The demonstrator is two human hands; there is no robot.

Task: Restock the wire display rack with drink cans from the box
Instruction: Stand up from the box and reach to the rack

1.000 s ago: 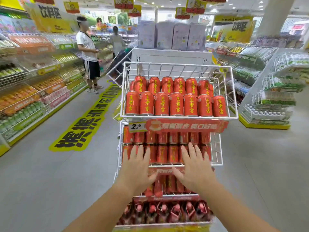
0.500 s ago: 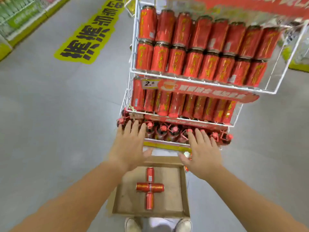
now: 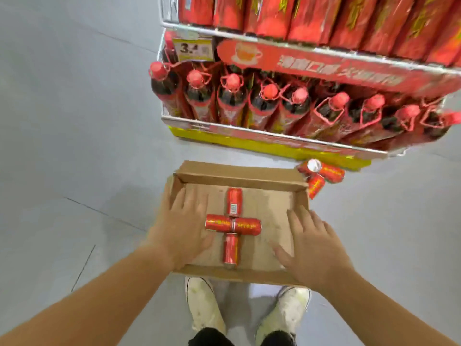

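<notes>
While you stand over the box (image 3: pixel 239 174), its low cardboard walls sit on the floor (image 3: pixel 74 146) just ahead of your shoes (image 3: pixel 204 308). The far wall is near the yellow base (image 3: pixel 199 136) of the wire rack (image 3: pixel 274 136). Four cans (image 3: pixel 233 224) lie flat mid-box in a cross, with bare cardboard open on both sides. Your left hand (image 3: pixel 182 226) is over the box's left part, palm down, fingers straight and slightly spread, holding nothing. Its thumb is near the crosswise cans; can't tell if it touches. Your right hand (image 3: pixel 316 248) is over the right wall, palm down, fingers spread, empty. Loose cans (image 3: pixel 321 174) lie on the floor just past the box's far right corner. Bottles (image 3: pixel 232 96) fill the rack's bottom tier, with blurred upper cans (image 3: pixel 274 18) above.
</notes>
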